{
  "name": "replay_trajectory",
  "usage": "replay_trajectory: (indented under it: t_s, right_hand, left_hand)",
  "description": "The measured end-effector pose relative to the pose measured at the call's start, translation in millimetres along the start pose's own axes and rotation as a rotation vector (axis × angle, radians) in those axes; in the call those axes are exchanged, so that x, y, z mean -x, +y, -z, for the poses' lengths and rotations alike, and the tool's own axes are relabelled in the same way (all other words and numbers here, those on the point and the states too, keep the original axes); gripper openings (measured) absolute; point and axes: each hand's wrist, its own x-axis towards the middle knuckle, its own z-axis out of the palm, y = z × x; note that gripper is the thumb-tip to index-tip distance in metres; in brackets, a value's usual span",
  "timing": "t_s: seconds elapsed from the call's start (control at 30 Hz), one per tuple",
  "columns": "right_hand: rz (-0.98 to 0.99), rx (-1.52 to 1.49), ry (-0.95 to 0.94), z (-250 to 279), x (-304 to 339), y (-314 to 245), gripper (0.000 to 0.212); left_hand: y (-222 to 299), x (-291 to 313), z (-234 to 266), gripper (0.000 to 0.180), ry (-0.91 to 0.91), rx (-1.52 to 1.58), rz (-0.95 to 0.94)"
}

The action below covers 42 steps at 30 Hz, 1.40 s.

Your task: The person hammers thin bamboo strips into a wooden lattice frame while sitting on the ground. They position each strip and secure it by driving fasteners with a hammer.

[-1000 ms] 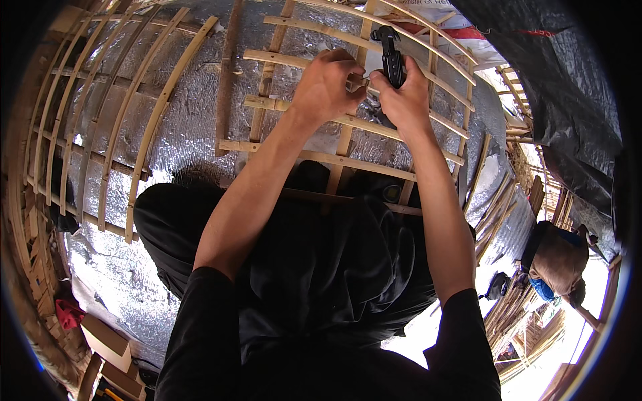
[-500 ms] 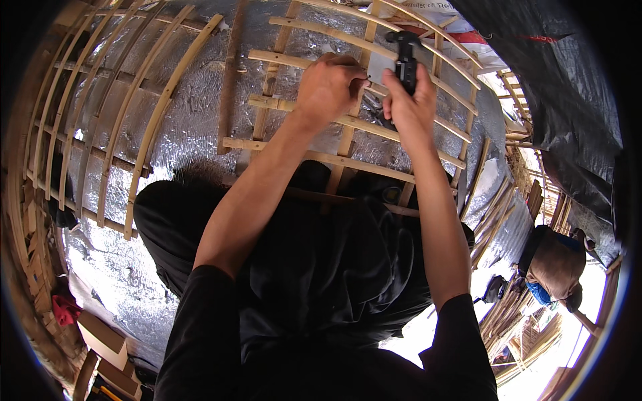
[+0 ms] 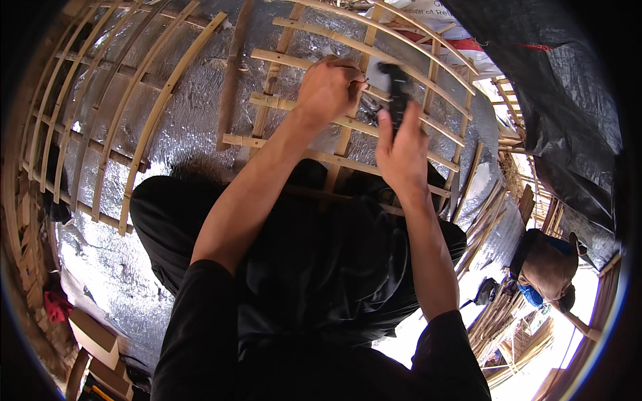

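Note:
A lattice of crossed bamboo strips [image 3: 281, 59] lies in front of me, its near edge over my dark-clothed lap. My left hand [image 3: 328, 87] rests at one of its crossings, thumb and fingers pinched on what looks like a small nail, mostly hidden by the fingertips. My right hand [image 3: 404, 154] is wrapped round the handle of a black hammer [image 3: 398, 93]. The hammer head, smeared by motion, is just right of the left fingertips and beyond them.
Silvery foil sheeting [image 3: 200, 100] spreads under the lattice. Another bamboo lattice [image 3: 172, 87] lies at the left. Cardboard boxes [image 3: 93, 337] and a red cloth [image 3: 58, 306] are at lower left. A black tarp [image 3: 568, 113] hangs at right, above a person in brown [image 3: 548, 264] and loose bamboo strips [image 3: 491, 317].
My right hand has moved down and slightly left, bringing the hammer lower and tilting its head toward the left fingertips. The left hand keeps its pinch at the same crossing.

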Motion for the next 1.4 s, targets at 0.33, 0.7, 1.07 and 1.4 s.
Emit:
replay_trajectory:
  t_s: [0.33,0.7,1.07,1.4]
  right_hand:
    - [-0.110,0.109,-0.172,6,-7,-11,0.036]
    - [-0.351,-0.113,-0.158,32,-9,-5,0.023]
    - [-0.238,-0.073,-0.160,23,-7,5,0.028]
    - [-0.291,-0.078,-0.204,24,-28,0,0.031]
  left_hand:
    - [0,1,1,0.006,-0.032,-0.022,0.032]
    - [-6,-1,10,0.013,-0.091,0.107,0.030]
    - [1,-3,28,0.015,-0.171,-0.209,0.045]
    - [-7,-6,37,0.024,-0.319,-0.102,0.170]
